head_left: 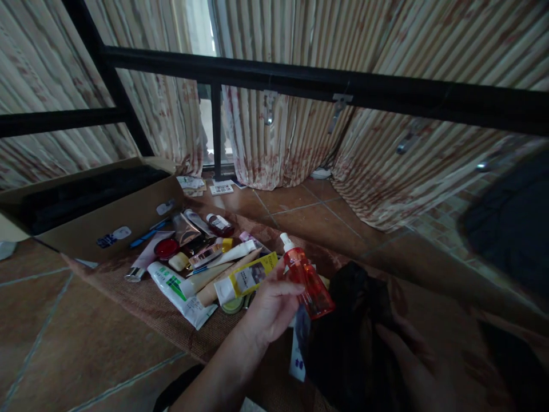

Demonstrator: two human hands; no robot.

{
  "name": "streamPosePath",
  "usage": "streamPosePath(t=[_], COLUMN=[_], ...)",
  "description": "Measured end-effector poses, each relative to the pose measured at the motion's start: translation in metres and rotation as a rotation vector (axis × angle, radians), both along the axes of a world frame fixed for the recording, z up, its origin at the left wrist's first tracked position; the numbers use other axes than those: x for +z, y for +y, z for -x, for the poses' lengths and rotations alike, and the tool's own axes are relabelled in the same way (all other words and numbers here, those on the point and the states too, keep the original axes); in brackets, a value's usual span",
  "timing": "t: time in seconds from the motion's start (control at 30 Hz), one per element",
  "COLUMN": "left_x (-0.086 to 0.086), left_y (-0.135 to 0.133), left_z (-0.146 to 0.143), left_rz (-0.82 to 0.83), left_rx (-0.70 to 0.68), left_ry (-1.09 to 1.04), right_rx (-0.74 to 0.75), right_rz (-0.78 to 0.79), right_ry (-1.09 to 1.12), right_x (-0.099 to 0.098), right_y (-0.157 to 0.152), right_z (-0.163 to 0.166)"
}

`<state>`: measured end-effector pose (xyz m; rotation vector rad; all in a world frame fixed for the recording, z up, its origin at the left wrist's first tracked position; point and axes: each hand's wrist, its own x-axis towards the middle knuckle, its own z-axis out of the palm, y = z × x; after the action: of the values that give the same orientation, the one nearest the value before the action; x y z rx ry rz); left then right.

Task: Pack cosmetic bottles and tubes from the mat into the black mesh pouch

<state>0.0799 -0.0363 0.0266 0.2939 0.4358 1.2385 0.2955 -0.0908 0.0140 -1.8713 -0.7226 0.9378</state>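
Observation:
Between the fingers and thumb of my left hand (274,306) is a small red see-through bottle (309,286) with a white nozzle, tilted to the left. To its right, my right hand (407,349) grips a black bag (354,337), whose dark folds hide part of the fingers. A pile of toiletries lies left of my left hand on a brown woven mat (128,294). Among them are a yellow and white tube (247,277), a white and green tube (182,294), a round red container (166,249) and a small dark red bottle (219,225).
A cardboard box (107,223) with dark contents stands behind the pile at left. A black metal frame bar (300,80) with hanging clips crosses in front of striped curtains (274,143). Papers (221,187) lie on the tiled floor (295,203) near the curtains.

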Motion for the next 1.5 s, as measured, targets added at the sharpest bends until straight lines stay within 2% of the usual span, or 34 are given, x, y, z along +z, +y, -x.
streamPosePath(t=[0.23,0.4,0.5,0.6,0.73,0.83,1.0,1.17,1.5], left_x=[-0.003,-0.006,-0.005,-0.006,-0.009,-0.01,-0.007,-0.008,-0.003], left_y=[-0.005,-0.006,-0.006,-0.006,-0.008,-0.008,-0.006,-0.006,-0.006], left_z=[-0.006,-0.007,-0.007,-0.007,-0.008,-0.007,-0.005,-0.004,-0.002], left_rz=[-0.087,0.068,0.094,0.045,-0.007,0.001,0.026,0.01,-0.029], left_rx=[-0.116,-0.13,-0.17,-0.169,-0.17,-0.169,-0.156,-0.12,-0.096], left_ry=[0.01,-0.092,-0.123,-0.075,0.011,0.034,0.037,0.027,0.13], right_rx=[-0.003,0.016,0.036,0.06,0.03,0.02,0.022,0.003,0.015], right_rz=[0.02,0.056,0.055,0.046,0.026,0.005,0.068,0.023,0.014], right_ry=[0.057,0.054,0.01,-0.04,0.016,0.052,0.069,0.084,0.1], right_x=[-0.005,-0.007,-0.009,-0.009,-0.004,-0.001,0.002,0.003,-0.012], right_y=[0.001,0.001,0.002,0.002,0.002,0.001,-0.001,-0.001,0.0], right_z=[-0.005,-0.008,-0.013,-0.013,-0.006,-0.002,-0.002,0.002,-0.01])
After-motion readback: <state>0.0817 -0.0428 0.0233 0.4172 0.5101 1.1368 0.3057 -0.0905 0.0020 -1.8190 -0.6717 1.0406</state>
